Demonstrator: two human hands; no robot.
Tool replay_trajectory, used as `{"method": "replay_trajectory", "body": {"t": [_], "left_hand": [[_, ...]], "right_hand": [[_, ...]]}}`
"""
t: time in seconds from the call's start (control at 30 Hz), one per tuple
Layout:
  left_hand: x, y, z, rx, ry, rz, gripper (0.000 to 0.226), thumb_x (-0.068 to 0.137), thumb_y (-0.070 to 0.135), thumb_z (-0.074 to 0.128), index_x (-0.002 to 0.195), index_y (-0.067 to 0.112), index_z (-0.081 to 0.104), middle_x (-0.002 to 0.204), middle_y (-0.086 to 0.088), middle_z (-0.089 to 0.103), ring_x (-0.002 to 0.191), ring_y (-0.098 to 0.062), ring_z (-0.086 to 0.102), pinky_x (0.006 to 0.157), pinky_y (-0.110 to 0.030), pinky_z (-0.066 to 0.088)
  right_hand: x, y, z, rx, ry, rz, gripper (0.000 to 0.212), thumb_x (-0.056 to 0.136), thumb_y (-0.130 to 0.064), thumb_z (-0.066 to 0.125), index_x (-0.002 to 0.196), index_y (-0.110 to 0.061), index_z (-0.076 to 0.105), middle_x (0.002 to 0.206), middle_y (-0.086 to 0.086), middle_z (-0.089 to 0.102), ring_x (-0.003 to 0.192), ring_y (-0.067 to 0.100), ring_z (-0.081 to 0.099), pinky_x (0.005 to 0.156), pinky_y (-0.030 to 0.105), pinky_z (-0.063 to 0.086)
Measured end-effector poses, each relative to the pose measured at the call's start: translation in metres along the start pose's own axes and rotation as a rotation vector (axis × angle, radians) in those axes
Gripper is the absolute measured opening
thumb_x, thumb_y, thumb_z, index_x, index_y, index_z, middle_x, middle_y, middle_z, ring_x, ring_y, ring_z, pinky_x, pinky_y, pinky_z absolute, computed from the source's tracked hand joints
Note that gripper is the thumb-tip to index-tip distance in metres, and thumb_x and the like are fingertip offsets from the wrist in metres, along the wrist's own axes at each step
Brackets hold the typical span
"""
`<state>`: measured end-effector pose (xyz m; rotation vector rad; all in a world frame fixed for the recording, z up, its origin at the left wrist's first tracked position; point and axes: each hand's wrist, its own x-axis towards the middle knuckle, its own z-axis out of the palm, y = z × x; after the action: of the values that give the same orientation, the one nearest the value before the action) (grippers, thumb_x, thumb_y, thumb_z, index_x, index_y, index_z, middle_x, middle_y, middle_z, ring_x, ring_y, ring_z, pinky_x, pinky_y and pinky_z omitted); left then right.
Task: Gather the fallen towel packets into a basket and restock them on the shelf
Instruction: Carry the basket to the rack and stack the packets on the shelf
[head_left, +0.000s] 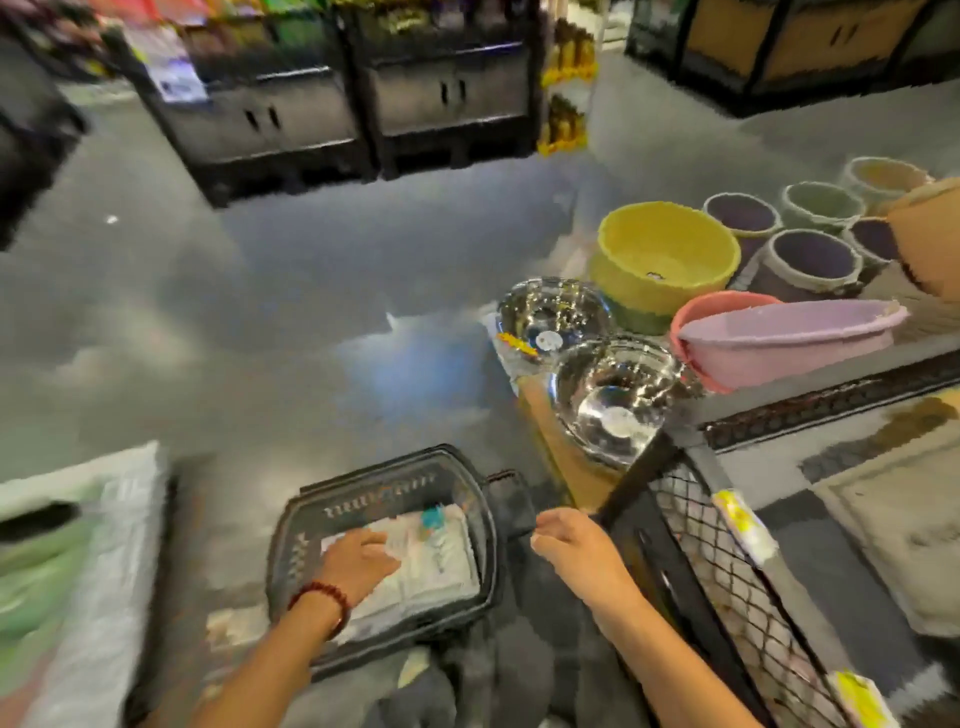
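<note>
A dark plastic basket (467, 483) sits on the floor in front of me, low in the view. White towel packets (441, 556) with a blue label lie inside it. My left hand (358, 564), with a red bead bracelet at the wrist, rests flat on the packets inside the basket. My right hand (576, 545) hovers to the right of the basket with fingers loosely curled, next to the black handle (511, 499); it holds nothing that I can see. The picture is blurred.
A black mesh shelf unit (727, 566) with yellow price tags stands at the right. Above it are steel bowls (613, 400), a yellow basin (665, 254) and pink basins (779, 338). White and green bags (78, 561) lie at the left. Dark display cabinets (332, 114) stand across the grey floor.
</note>
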<state>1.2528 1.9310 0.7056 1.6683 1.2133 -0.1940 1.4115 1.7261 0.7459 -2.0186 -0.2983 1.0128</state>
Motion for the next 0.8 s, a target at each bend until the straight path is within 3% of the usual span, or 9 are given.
{"method": "replay_trajectory", "body": {"t": [0.07, 0.13, 0.2, 0.27, 0.37, 0.47, 0.6, 0.7, 0.8], "left_hand": [[-0.003, -0.052, -0.03, -0.072, 0.064, -0.097, 0.041, 0.078, -0.002, 0.071, 0.114, -0.012, 0.056, 0.117, -0.025, 0.059, 0.106, -0.031, 0.057, 0.082, -0.026, 0.044], [-0.006, -0.099, -0.058, -0.079, 0.112, -0.153, 0.033, 0.081, 0.002, 0.069, 0.112, -0.006, 0.062, 0.117, -0.019, 0.062, 0.107, -0.028, 0.058, 0.081, -0.021, 0.04], [-0.007, -0.137, -0.084, -0.075, 0.146, -0.186, 0.021, 0.083, 0.007, 0.069, 0.103, 0.0, 0.067, 0.11, -0.016, 0.065, 0.106, -0.031, 0.06, 0.085, -0.027, 0.043], [-0.002, -0.167, -0.11, -0.109, 0.208, -0.233, 0.006, 0.08, -0.004, 0.067, 0.086, -0.002, 0.066, 0.095, -0.02, 0.066, 0.097, -0.034, 0.062, 0.082, -0.037, 0.046], [0.02, -0.206, -0.142, -0.191, 0.273, -0.31, 0.028, 0.077, -0.008, 0.069, 0.104, -0.008, 0.063, 0.102, -0.027, 0.066, 0.087, -0.024, 0.059, 0.076, -0.03, 0.043], [0.056, -0.242, -0.163, -0.189, 0.231, -0.348, 0.036, 0.078, 0.005, 0.072, 0.113, 0.003, 0.061, 0.108, -0.018, 0.065, 0.088, -0.019, 0.056, 0.079, -0.026, 0.04], [0.116, -0.294, -0.165, -0.219, 0.215, -0.392, 0.043, 0.078, 0.009, 0.073, 0.119, 0.007, 0.058, 0.115, -0.015, 0.062, 0.102, -0.024, 0.057, 0.09, -0.032, 0.042], [0.164, -0.336, -0.152, -0.169, 0.195, -0.442, 0.058, 0.077, 0.019, 0.075, 0.129, 0.006, 0.051, 0.124, -0.014, 0.057, 0.114, -0.027, 0.054, 0.099, -0.037, 0.041], [0.217, -0.372, -0.131, -0.068, 0.21, -0.459, 0.069, 0.077, 0.033, 0.075, 0.132, 0.003, 0.045, 0.131, -0.017, 0.052, 0.118, -0.031, 0.051, 0.1, -0.039, 0.041]], "right_hand": [[0.01, -0.004, 0.045, -0.11, -0.094, 0.0, 0.029, 0.093, -0.018, 0.054, 0.121, -0.014, 0.055, 0.118, 0.002, 0.06, 0.105, 0.017, 0.057, 0.083, 0.027, 0.044], [0.019, -0.007, 0.091, -0.225, -0.164, -0.007, 0.029, 0.093, -0.015, 0.05, 0.121, -0.01, 0.055, 0.123, 0.001, 0.056, 0.108, 0.02, 0.056, 0.086, 0.03, 0.043], [0.03, -0.011, 0.137, -0.289, -0.243, 0.012, 0.031, 0.094, -0.014, 0.047, 0.124, -0.01, 0.054, 0.124, -0.001, 0.052, 0.113, 0.022, 0.054, 0.085, 0.029, 0.042], [0.043, -0.011, 0.182, -0.357, -0.313, 0.052, 0.031, 0.096, -0.015, 0.045, 0.126, -0.01, 0.052, 0.126, 0.001, 0.052, 0.115, 0.02, 0.052, 0.082, 0.025, 0.041], [0.067, -0.008, 0.246, -0.414, -0.377, 0.143, 0.029, 0.094, -0.015, 0.05, 0.123, -0.01, 0.051, 0.125, 0.006, 0.055, 0.093, 0.014, 0.055, 0.07, 0.018, 0.042], [0.098, 0.007, 0.3, -0.43, -0.389, 0.222, 0.024, 0.093, -0.01, 0.05, 0.117, -0.008, 0.05, 0.11, 0.011, 0.057, 0.094, 0.022, 0.057, 0.067, 0.018, 0.038], [0.154, 0.037, 0.353, -0.478, -0.331, 0.282, 0.027, 0.089, -0.011, 0.051, 0.116, -0.013, 0.054, 0.1, -0.001, 0.053, 0.087, 0.013, 0.052, 0.068, 0.022, 0.038], [0.201, 0.072, 0.386, -0.495, -0.301, 0.336, 0.035, 0.087, -0.008, 0.049, 0.121, -0.011, 0.053, 0.092, 0.0, 0.056, 0.071, 0.012, 0.054, 0.057, 0.019, 0.04], [0.251, 0.113, 0.415, -0.536, -0.296, 0.313, 0.038, 0.089, -0.008, 0.049, 0.126, -0.011, 0.05, 0.104, 0.006, 0.058, 0.067, 0.011, 0.052, 0.052, 0.019, 0.039]]}}
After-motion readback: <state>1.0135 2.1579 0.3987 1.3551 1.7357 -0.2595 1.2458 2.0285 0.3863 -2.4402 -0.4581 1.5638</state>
